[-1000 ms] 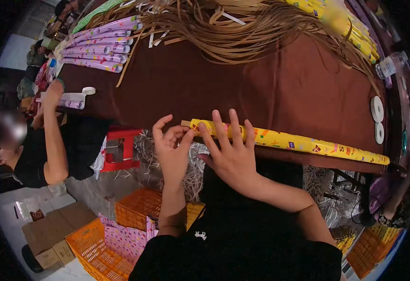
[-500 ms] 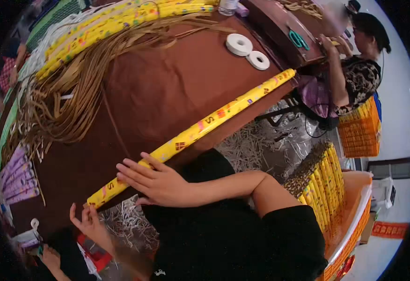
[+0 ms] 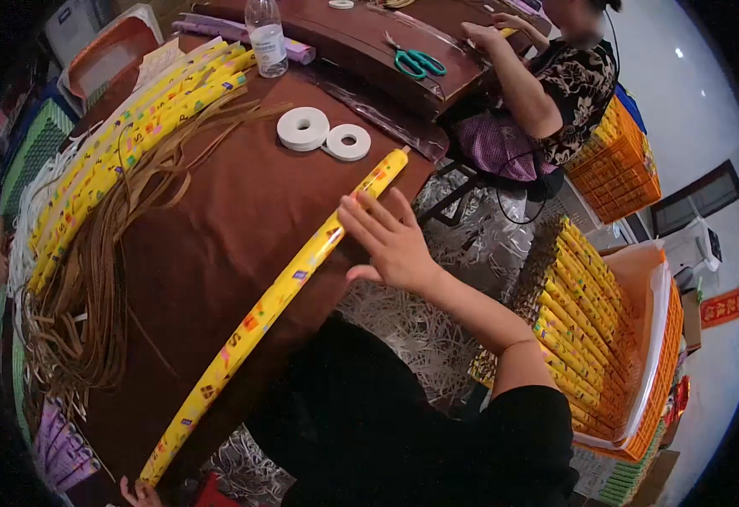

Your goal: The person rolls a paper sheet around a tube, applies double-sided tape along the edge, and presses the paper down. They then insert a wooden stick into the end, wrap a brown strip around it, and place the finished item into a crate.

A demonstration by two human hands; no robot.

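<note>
A long yellow patterned tube (image 3: 255,321) lies diagonally along the edge of the brown-covered table (image 3: 217,211). My right hand (image 3: 391,241) rests on its upper part, fingers spread and palm down. At the lower left end of the tube is my left hand (image 3: 140,493), cut off by the frame's bottom edge, with fingertips at the tube's tip; how its fingers close is hard to see. Two white tape rolls (image 3: 304,129) (image 3: 347,142) lie touching each other beyond the tube's far end.
Brown strips (image 3: 91,279) and yellow tubes (image 3: 146,139) lie at the left, near a bottle (image 3: 268,46). Green scissors (image 3: 418,63) lie on another table beside a seated co-worker (image 3: 568,84). An orange basket (image 3: 661,363) of tubes stands at the right.
My right hand has slid along the tube toward its far end, still with fingers spread. My left hand stays at the near end, now lower in view. The view has turned and shifted.
</note>
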